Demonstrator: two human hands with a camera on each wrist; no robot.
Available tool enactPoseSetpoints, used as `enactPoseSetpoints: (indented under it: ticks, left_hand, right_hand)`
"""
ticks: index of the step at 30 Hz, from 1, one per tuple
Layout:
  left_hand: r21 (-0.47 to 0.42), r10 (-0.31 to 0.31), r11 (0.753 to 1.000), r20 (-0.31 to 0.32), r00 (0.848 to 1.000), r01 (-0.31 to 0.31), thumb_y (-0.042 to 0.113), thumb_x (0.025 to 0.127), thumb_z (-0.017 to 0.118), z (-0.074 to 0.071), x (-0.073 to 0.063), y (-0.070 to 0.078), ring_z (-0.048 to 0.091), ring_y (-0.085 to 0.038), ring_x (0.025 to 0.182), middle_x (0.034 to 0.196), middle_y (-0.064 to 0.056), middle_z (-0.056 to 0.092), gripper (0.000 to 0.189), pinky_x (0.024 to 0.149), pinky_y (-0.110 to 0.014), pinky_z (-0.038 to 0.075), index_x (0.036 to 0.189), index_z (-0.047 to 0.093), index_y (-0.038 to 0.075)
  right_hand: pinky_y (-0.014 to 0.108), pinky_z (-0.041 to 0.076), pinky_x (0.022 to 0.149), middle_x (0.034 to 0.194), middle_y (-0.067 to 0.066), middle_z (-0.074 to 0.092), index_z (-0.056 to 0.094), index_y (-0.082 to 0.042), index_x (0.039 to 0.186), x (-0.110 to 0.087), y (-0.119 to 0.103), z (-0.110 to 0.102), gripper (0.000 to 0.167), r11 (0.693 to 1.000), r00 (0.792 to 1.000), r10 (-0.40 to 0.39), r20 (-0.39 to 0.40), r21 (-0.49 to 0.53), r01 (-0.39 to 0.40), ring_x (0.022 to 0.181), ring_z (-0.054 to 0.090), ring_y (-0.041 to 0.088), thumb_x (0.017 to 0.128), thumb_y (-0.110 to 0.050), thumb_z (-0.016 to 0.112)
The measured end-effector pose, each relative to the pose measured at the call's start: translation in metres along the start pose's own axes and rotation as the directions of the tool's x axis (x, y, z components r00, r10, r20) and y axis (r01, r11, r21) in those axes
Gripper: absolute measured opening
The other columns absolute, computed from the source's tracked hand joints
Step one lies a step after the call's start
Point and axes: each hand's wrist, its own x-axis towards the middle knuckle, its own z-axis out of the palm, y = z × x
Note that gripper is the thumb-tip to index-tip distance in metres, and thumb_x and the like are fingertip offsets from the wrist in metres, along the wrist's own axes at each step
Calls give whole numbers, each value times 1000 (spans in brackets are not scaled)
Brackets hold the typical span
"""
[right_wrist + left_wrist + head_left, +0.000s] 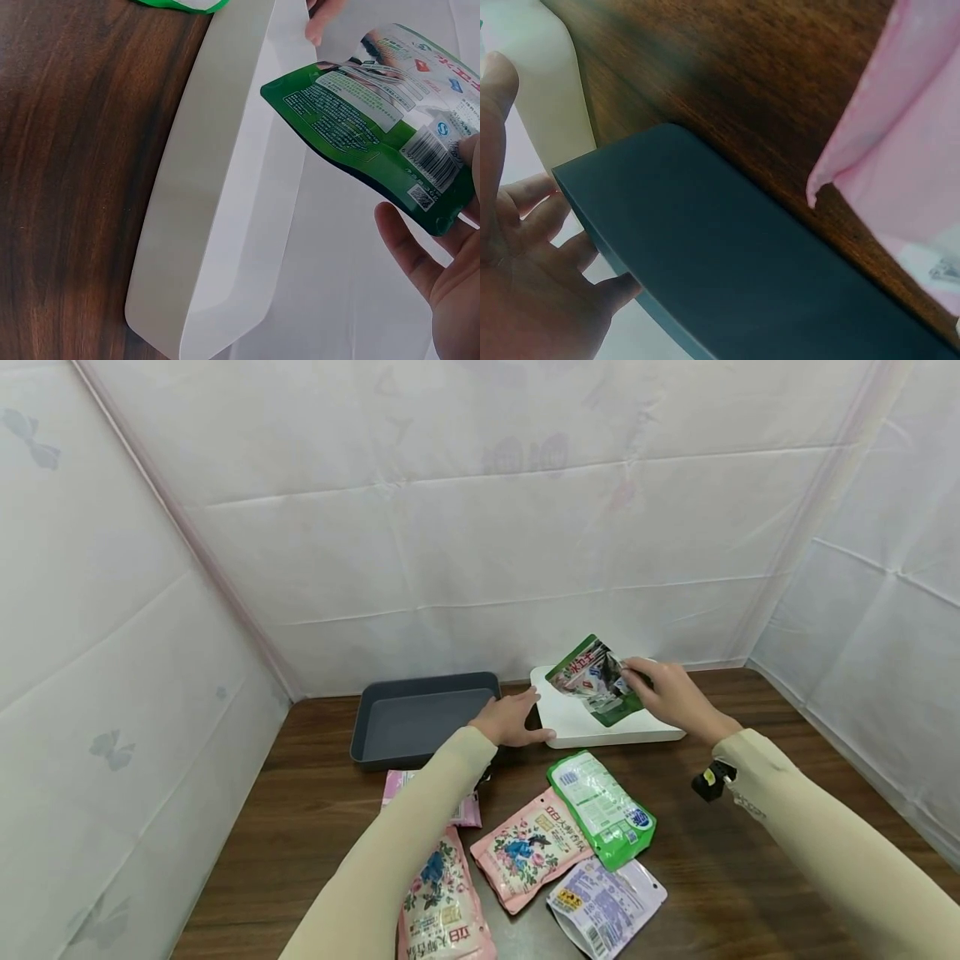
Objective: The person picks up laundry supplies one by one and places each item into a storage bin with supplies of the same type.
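Note:
My right hand [678, 695] pinches a dark green and silver pouch [588, 678] by its edge, holding it tilted over the white tray [615, 740]. Printed text and a barcode show on the pouch [352, 112] in the right wrist view. At the tray's left end, my left hand [508, 718] has its fingers spread, with fingertips right at the white rim. The left wrist view has this hand [544, 262] beside the wall of a dark grey tray [727, 232], overlapping its edge.
The dark grey tray [427, 714] stands left of the white one on the wooden table [277, 827]. Nearer lie a bright green pouch [603, 810], a purple pouch [611, 906], two floral pink pouches [528, 847] and a violet-pink packet [468, 812] partly hidden by my left sleeve.

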Motion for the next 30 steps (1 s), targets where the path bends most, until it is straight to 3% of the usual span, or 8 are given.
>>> enactPoseSetpoints:
  ticks: [14, 23, 30]
  left_hand:
    - [4, -18, 1000, 5, 1000, 18, 67, 98, 54, -2, 2, 2, 36, -28, 150, 170, -3, 23, 87, 122, -59, 21, 164, 28, 17]
    - [2, -27, 1000, 10, 1000, 27, 66, 98, 55, -2, 3, 5, 36, -27, 150, 170, -3, 23, 87, 122, -58, 22, 164, 28, 17]
    - [11, -30, 999, 3, 1000, 30, 67, 97, 55, -1, 5, 6, 37, -26, 150, 170, -3, 25, 87, 122, -58, 22, 164, 28, 18]
  right_hand:
    - [32, 36, 54, 67, -1, 53, 69, -1, 113, 13, 10, 9, 18, 996, 995, 85, 59, 6, -86, 47, 32, 8, 108, -11, 55]
    - [37, 38, 59, 77, 9, 63, 67, 1, 113, 20, 19, 17, 18, 988, 984, 155, 85, 13, -156, 56, 43, 17, 107, -10, 55]
    - [35, 38, 57, 79, 11, 65, 67, 2, 117, 24, 24, 22, 21, 979, 974, 202, 105, 19, -205, 55, 43, 17, 108, -12, 54]
